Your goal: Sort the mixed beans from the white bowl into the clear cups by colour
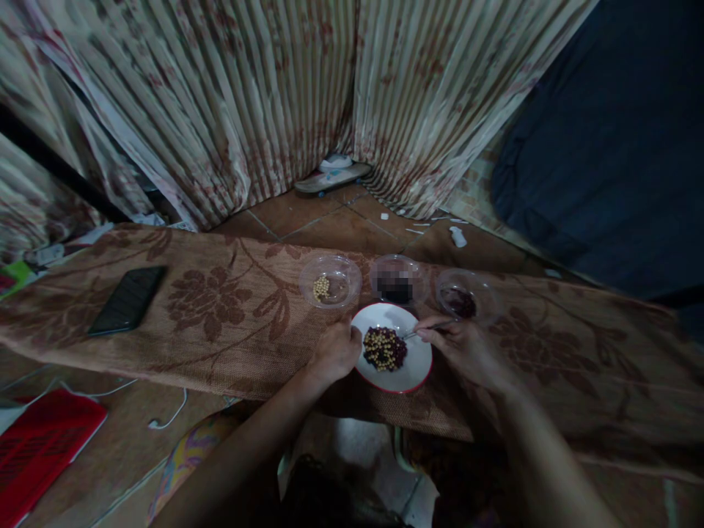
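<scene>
A white plate (405,375) with a red rim sits at the near side of the cloth-covered table, holding a heap of mixed beans (385,349), pale yellow and dark. My left hand (336,350) is closed on the plate's left rim. Between the fingers of my right hand (459,343) is a metal spoon (413,334), its far end over the plate beside the beans. Behind the plate stand three clear plastic bowls: the left bowl (347,293) has some yellow beans, the middle bowl (397,268) has dark contents partly blurred out, and the right bowl (484,293) has dark red beans.
A black phone (127,301) lies on the left of the table (264,359). Striped curtains (264,110) hang behind it. On the tiled floor are a skateboard (333,178), white scraps (457,236), a white cable (179,411) and a red item (49,447).
</scene>
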### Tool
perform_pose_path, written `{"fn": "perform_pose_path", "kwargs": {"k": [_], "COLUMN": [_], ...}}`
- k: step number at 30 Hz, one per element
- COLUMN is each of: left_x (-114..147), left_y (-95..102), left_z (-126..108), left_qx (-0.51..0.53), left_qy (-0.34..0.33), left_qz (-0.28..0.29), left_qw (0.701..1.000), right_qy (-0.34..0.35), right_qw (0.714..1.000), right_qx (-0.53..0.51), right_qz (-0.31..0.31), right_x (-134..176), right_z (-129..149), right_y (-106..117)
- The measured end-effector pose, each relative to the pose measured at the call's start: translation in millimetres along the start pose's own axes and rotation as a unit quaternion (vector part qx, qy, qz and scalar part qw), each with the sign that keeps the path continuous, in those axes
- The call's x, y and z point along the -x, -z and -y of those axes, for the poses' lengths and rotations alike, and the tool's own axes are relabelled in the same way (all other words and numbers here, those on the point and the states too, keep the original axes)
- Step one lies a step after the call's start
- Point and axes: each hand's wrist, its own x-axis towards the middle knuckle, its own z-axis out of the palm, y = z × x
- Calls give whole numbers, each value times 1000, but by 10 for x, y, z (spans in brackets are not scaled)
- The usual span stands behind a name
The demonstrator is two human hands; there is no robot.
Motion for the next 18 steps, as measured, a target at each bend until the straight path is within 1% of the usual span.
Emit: {"fn": "perform_pose_path", "kwargs": {"k": [3, 5, 7, 9, 12, 14, 16, 18], "left_x": [3, 5, 7, 6, -9, -25, -40, -46], "left_y": [5, 13, 24, 30, 26, 17, 11, 10], "left_z": [0, -4, -10, -13, -1, 11, 19, 21], "left_qx": [13, 19, 18, 17, 18, 13, 27, 29], "left_qy": [-21, -18, -15, -17, -18, -11, -12, -16], "left_qz": [-10, -10, -13, -19, -3, -16, -18, -15], "left_qw": [1000, 1000, 1000, 1000, 1000, 1000, 999, 999], "right_qy": [6, 11, 16, 22, 7, -18, -39, -54], "right_qw": [999, 997, 991, 978, 944, 920, 904, 899], "right_qx": [-31, -63, -80, -81, -89, -92, -83, -68], "right_qz": [-20, -51, -109, -191, -316, -380, -418, -430], "right_x": [5, 9, 17, 30, 54, 60, 49, 26], "right_z": [23, 38, 45, 25, -82, -193, -304, -395], "right_y": [17, 76, 186, 338, 570, 677, 731, 741]}}
